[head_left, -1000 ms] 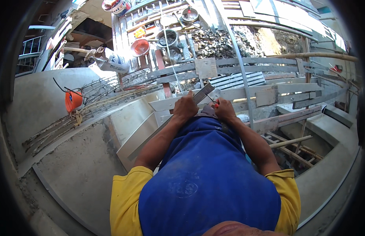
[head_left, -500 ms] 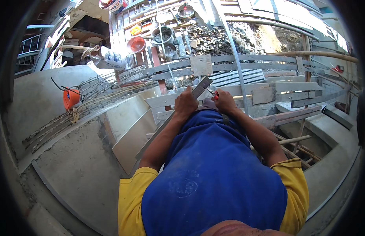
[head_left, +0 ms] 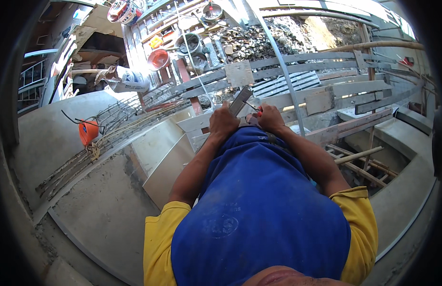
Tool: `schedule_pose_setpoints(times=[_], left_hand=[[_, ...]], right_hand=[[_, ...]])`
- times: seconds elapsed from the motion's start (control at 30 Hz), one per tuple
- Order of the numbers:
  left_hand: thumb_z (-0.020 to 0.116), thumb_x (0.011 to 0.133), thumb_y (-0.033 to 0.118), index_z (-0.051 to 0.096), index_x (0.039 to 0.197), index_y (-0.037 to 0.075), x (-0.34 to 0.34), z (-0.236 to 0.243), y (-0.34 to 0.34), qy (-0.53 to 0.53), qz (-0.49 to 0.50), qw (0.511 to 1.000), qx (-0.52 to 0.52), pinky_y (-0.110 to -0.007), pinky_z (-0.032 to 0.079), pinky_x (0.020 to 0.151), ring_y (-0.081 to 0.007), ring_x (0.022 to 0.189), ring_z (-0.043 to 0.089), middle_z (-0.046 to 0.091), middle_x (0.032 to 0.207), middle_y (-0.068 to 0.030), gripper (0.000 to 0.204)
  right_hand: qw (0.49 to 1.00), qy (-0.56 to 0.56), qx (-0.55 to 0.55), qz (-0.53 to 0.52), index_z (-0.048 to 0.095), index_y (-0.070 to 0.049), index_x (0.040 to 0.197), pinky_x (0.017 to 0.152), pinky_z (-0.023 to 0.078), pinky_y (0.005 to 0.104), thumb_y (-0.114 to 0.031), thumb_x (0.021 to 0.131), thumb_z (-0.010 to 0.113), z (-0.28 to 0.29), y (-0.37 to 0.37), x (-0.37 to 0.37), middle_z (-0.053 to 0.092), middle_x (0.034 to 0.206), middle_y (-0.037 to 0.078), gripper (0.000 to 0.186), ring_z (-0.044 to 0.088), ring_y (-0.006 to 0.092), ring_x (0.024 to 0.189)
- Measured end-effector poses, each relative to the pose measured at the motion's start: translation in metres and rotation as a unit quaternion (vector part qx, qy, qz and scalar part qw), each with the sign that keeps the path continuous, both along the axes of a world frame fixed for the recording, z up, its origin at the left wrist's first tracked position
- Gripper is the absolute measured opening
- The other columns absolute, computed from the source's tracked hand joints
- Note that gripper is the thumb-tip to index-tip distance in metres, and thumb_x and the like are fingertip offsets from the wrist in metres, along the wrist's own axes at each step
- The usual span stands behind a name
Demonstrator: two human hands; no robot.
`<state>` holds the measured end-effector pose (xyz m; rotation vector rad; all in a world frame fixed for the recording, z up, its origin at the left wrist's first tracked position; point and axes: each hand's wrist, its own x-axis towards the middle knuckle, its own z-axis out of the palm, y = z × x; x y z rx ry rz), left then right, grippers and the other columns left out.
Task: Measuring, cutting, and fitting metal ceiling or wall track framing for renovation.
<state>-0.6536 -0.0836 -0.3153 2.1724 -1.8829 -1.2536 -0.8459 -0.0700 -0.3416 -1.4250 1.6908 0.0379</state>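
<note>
My left hand is closed around a long grey metal channel, which slants up past my fingers toward the far right. Its lower part runs back along my left forearm and is mostly hidden. In my right hand is a small tool with a red handle and a thin metal end. That end points at the channel's side near its tip; whether it touches, I cannot tell. The exact kind of tool is too small to make out. Both hands are in front of my waist, close together.
Wooden planks form a barrier beyond my hands, with a slanting metal pole crossing it. An orange container stands left beside wire mesh and rods. Farther off are a red basin and a white sack. At right, an opening holds wooden poles.
The view has turned slightly, so the surroundings appear shifted. Both hands keep their grips on the channel and the red-handled tool, with the tool's end still by the channel.
</note>
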Motion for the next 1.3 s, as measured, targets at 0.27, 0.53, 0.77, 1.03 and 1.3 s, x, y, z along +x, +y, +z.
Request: schedule_pose_setpoints(times=[0.27, 0.53, 0.77, 1.03, 1.3], left_hand=[[0.070, 0.065, 0.017, 0.060, 0.108, 0.000, 0.004, -0.002, 0.008, -0.007, 0.016, 0.999, -0.036, -0.049, 0.053, 0.079, -0.0438, 0.087, 0.067, 0.067, 0.091, -0.0294, 0.047], [0.082, 0.064, 0.025, 0.061, 0.107, -0.002, 0.030, -0.013, 0.007, 0.166, -0.023, 0.986, 0.024, -0.038, 0.054, 0.073, -0.0295, 0.080, 0.069, 0.069, 0.088, -0.0212, 0.056], [0.078, 0.061, 0.017, 0.059, 0.094, -0.003, 0.050, -0.022, -0.007, 0.211, -0.023, 0.975, -0.057, -0.036, 0.052, 0.069, -0.0257, 0.072, 0.065, 0.066, 0.080, -0.0164, 0.044], [0.078, 0.071, 0.036, 0.058, 0.086, -0.004, 0.067, -0.038, 0.003, 0.119, 0.011, 0.982, -0.145, -0.041, 0.050, 0.066, -0.0280, 0.067, 0.063, 0.064, 0.076, -0.0202, 0.048], [0.071, 0.075, 0.042, 0.061, 0.088, -0.002, 0.103, -0.055, -0.024, 0.378, 0.066, 0.914, 0.134, -0.030, 0.050, 0.055, -0.0166, 0.063, 0.064, 0.058, 0.065, -0.0078, 0.046]], right_hand=[[0.997, -0.029, -0.067, -0.032, 0.063, 0.002, 0.090, 0.080, 0.049, 0.0502, -0.030, 0.083, 0.066, -0.025, 0.012, 0.006, 0.066, 0.088, 0.027, 0.033, 0.064, 0.0454, 0.089], [0.991, -0.085, -0.102, 0.024, 0.061, 0.000, 0.094, 0.080, 0.049, 0.0499, -0.023, 0.085, 0.065, -0.041, 0.018, -0.010, 0.065, 0.087, 0.027, 0.025, 0.062, 0.0456, 0.090], [0.998, -0.040, -0.039, -0.038, 0.060, -0.002, 0.104, 0.085, 0.048, 0.0488, -0.026, 0.087, 0.063, -0.023, 0.027, 0.020, 0.066, 0.100, 0.024, 0.030, 0.063, 0.0411, 0.098], [0.995, -0.003, -0.024, -0.100, 0.056, 0.003, 0.107, 0.088, 0.047, 0.0473, -0.022, 0.088, 0.058, 0.011, 0.023, 0.052, 0.065, 0.102, 0.025, 0.032, 0.062, 0.0410, 0.101], [0.996, -0.015, 0.005, -0.084, 0.057, 0.002, 0.105, 0.088, 0.047, 0.0471, -0.029, 0.088, 0.063, 0.026, 0.021, 0.055, 0.065, 0.102, 0.026, 0.037, 0.062, 0.0407, 0.101]])
